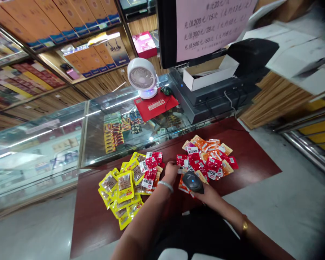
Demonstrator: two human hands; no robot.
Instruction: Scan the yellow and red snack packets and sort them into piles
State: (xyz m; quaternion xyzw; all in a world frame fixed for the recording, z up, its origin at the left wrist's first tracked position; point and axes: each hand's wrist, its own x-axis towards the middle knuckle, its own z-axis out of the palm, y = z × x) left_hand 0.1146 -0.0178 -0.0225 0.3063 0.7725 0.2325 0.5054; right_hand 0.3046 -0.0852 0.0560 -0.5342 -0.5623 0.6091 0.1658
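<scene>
A round white plastic fan (142, 76), bluish light glowing at its base, stands against a flat rectangular red mat (151, 115), where a small dark computer mouse (166, 91) rests. Both are on a long glass-topped display counter (90, 153), with yellow-and-red packaged goods (108, 138) visible through the glass. To the right, an open white cardboard box (202, 81) sits on a wide dark grey casing (203, 104). Above it, a printed pink paper sheet (213, 27) covers much of a black-framed monitor (165, 36). Behind, wood-grain shelves (96, 85) hold tall orange-and-blue cartons (56, 18) and a shiny pink box (144, 43).
</scene>
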